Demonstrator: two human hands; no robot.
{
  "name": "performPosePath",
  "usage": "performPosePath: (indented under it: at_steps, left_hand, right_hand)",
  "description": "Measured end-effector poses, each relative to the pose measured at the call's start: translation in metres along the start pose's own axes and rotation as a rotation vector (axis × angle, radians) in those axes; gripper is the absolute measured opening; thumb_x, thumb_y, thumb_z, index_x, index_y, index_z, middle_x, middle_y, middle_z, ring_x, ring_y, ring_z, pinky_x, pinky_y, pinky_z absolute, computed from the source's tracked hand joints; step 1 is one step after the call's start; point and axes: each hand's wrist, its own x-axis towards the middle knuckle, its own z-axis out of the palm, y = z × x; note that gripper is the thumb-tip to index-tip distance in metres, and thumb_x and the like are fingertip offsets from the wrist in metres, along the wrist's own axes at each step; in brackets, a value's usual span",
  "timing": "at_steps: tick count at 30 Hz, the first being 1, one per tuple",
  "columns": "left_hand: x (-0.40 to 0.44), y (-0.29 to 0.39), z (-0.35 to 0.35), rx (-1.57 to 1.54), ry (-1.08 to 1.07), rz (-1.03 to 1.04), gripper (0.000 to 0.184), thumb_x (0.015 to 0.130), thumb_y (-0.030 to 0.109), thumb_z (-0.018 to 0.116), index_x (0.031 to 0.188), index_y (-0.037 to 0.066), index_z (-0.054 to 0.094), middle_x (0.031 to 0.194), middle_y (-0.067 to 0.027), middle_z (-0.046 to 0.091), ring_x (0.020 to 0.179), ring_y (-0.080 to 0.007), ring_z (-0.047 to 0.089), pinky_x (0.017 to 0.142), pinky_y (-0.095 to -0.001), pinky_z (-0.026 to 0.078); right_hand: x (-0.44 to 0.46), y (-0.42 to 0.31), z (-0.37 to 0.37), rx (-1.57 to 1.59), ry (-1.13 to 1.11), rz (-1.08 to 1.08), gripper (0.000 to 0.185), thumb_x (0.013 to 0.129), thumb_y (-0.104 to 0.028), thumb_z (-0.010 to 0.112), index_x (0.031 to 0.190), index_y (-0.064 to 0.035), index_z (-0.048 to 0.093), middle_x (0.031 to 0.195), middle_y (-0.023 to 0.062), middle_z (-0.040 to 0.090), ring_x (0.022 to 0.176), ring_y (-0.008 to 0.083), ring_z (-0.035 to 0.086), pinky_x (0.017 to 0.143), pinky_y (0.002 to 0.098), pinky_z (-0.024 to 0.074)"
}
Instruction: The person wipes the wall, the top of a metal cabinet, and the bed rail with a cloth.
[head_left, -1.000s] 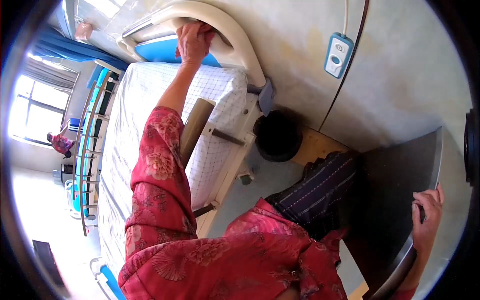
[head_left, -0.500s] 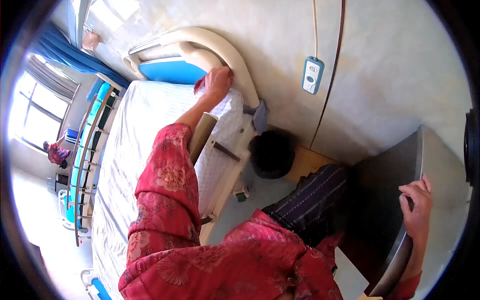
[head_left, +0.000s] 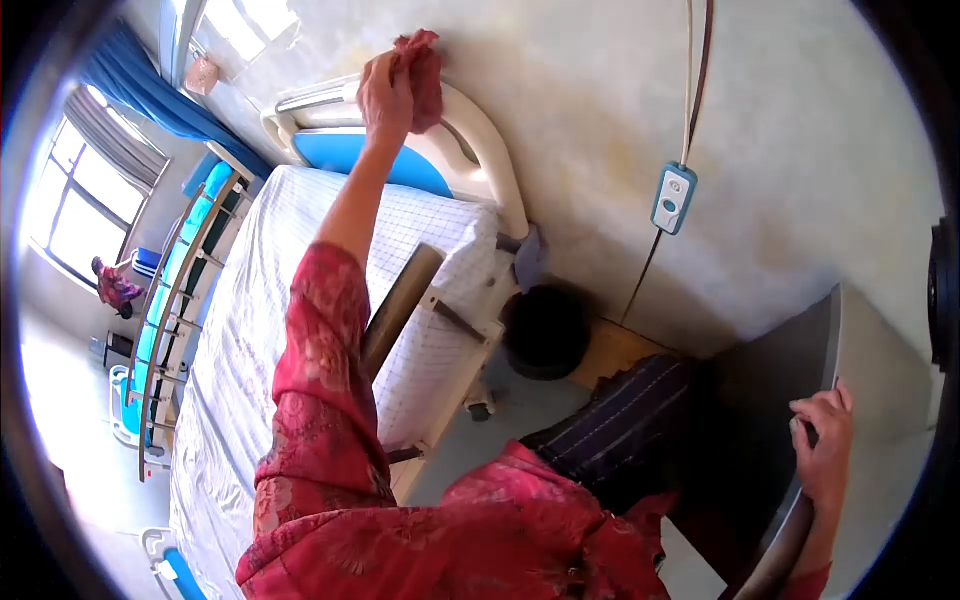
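1. The right hand (head_left: 825,440), fingers loosely curled, rests at the edge of the dark panel (head_left: 770,400), much as it did half a second ago; whether it grips, I cannot tell
2. The left hand (head_left: 386,98) grasps a red cloth (head_left: 427,90) over the top of the headboard (head_left: 497,150); earlier it was lower, near one end, with the cloth mostly hidden, and now much more cloth shows; contact with the rail is unclear
3. Beyond the far bed rail (head_left: 172,310), a person (head_left: 118,288) remains near the window (head_left: 85,200)
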Motion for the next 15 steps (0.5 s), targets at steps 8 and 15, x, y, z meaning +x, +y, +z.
performPosePath:
  at_steps: [8, 15]
  left_hand:
    - [-0.026, 0.037, 0.065, 0.242, 0.184, 0.123, 0.030, 0.095, 0.026, 0.065, 0.115, 0.005, 0.060, 0.118, -0.0166, 0.061, 0.110, -0.0421, 0.052, 0.096, -0.0507, 0.045]
    - [-0.099, 0.061, 0.095, -0.075, -0.292, 0.670, 0.016, 0.082, 0.016, 0.072, 0.094, 0.012, 0.063, 0.100, -0.0095, 0.059, 0.096, -0.0323, 0.058, 0.081, -0.0450, 0.049]
  right_hand:
    - [-0.002, 0.004, 0.001, -0.049, -0.028, 0.073, 0.023, 0.076, 0.007, 0.067, 0.096, -0.0037, 0.070, 0.085, 0.0123, 0.066, 0.090, 0.0294, 0.065, 0.120, 0.0571, 0.0292]
    - [-0.002, -0.002, -0.006, -0.052, -0.015, 0.050, 0.024, 0.075, 0.007, 0.068, 0.097, -0.0036, 0.070, 0.086, 0.0121, 0.067, 0.091, 0.0291, 0.065, 0.119, 0.0571, 0.0297]
